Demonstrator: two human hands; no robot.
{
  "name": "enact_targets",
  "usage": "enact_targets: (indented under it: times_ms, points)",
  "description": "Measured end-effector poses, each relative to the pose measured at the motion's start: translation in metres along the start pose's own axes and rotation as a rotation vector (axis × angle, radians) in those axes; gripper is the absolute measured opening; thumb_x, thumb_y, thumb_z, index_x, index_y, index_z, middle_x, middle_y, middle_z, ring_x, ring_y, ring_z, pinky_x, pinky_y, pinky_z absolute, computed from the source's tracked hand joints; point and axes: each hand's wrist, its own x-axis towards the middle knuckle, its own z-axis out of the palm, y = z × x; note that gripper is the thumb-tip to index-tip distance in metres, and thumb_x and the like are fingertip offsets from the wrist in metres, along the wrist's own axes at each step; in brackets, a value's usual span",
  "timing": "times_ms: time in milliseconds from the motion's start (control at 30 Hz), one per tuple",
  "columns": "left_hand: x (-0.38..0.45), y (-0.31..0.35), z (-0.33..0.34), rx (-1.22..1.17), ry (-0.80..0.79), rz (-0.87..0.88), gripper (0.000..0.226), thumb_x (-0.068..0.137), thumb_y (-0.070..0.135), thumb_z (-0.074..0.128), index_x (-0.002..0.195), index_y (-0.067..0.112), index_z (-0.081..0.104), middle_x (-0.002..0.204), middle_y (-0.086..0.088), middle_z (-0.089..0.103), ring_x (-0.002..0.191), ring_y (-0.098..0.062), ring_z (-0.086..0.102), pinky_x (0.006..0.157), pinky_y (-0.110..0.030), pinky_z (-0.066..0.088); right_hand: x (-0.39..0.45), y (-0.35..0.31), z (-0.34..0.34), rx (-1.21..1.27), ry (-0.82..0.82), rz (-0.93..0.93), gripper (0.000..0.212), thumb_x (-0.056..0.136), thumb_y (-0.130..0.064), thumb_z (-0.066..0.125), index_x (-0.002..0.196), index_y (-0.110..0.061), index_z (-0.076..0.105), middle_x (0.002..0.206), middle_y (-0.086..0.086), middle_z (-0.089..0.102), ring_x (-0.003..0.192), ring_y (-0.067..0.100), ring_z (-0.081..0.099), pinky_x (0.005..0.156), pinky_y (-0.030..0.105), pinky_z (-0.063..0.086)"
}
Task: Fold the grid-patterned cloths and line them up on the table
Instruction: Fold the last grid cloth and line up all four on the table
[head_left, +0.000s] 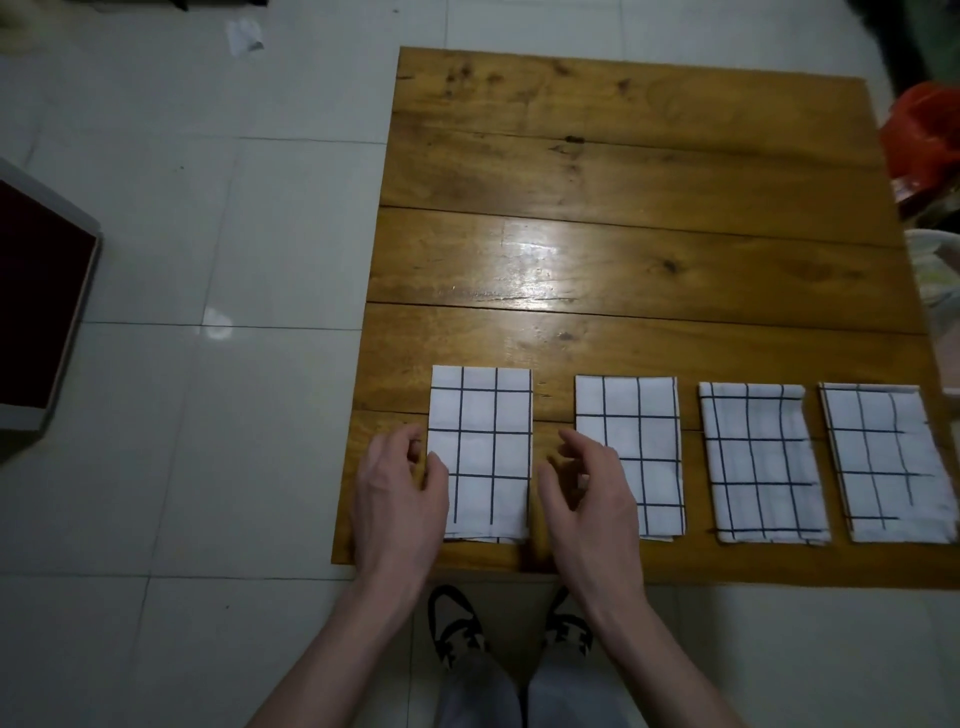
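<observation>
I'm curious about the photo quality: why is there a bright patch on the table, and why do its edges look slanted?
In the head view, the bright patch is lamp glare on the glossy table, with a fainter spot on the floor tile. The room is dim and the corners darken. The wide-angle lens makes the table edges splay. The cloths stay sharp, and both hands look slightly soft.

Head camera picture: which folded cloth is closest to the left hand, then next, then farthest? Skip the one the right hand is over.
From the left hand:
1. Leftmost folded white grid-patterned cloth, right beside the fingers.
2. Third folded grid cloth, right of the middle.
3. Rightmost folded grid cloth, by the wooden table edge.
</observation>
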Motion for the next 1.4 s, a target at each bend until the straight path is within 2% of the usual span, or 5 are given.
enact_targets:
  times_ms: [300, 533, 1067, 1233, 1400]
  points:
    - [-0.023, 0.043, -0.016, 0.096, -0.022, 0.368, 0.043, 0.103, 0.035, 0.048, 0.144, 0.022, 0.056, 0.143, 0.001, 0.057, 0.136, -0.014, 0.048, 0.11, -0.037, 0.044, -0.001, -0.016, -0.056, -0.546, 0.042, -0.371, 0.055, 0.106, -0.043, 0.051, 0.154, -0.016, 0.044, 0.156, 0.006, 0.047, 0.148, 0.02, 0.039, 0.12, 0.039, 0.036]
    - [-0.036, 0.093, 0.0, 0.214, 0.04, 0.614, 0.051, 0.101, 0.041, 0.045, 0.142, 0.014, 0.058, 0.144, -0.008, 0.06, 0.141, -0.024, 0.049, 0.114, -0.046, 0.044, 0.004, -0.02, -0.101, -0.682, 0.105, -0.428, 0.064, 0.107, -0.052, 0.038, 0.16, -0.016, 0.036, 0.165, 0.006, 0.037, 0.156, 0.021, 0.025, 0.127, 0.042, 0.02]
    - [-0.115, 0.196, 0.104, 0.302, 0.165, 0.555, 0.049, 0.103, 0.037, 0.047, 0.143, 0.01, 0.058, 0.149, -0.011, 0.057, 0.147, -0.026, 0.043, 0.113, -0.057, 0.043, 0.028, 0.071, -0.242, -0.674, 0.067, -0.471, 0.065, 0.108, -0.054, 0.037, 0.159, -0.015, 0.036, 0.165, 0.006, 0.038, 0.156, 0.02, 0.026, 0.128, 0.04, 0.018]
    - [-0.147, 0.232, 0.15, 0.268, 0.189, 0.523, 0.05, 0.103, 0.037, 0.046, 0.144, 0.011, 0.057, 0.151, -0.009, 0.054, 0.148, -0.024, 0.039, 0.115, -0.056, 0.041, 0.033, 0.099, -0.284, -0.675, 0.04, -0.534, 0.064, 0.109, -0.057, 0.026, 0.157, -0.017, 0.039, 0.163, 0.006, 0.041, 0.154, 0.021, 0.031, 0.125, 0.045, 0.029]
    - [-0.166, 0.253, 0.182, 0.282, 0.176, 0.536, 0.047, 0.103, 0.034, 0.05, 0.142, 0.01, 0.059, 0.15, -0.01, 0.056, 0.148, -0.023, 0.04, 0.118, -0.053, 0.039, 0.04, 0.131, -0.305, -0.673, 0.024, -0.51, 0.062, 0.107, -0.053, 0.037, 0.158, -0.017, 0.039, 0.163, 0.006, 0.04, 0.156, 0.021, 0.027, 0.126, 0.043, 0.024]
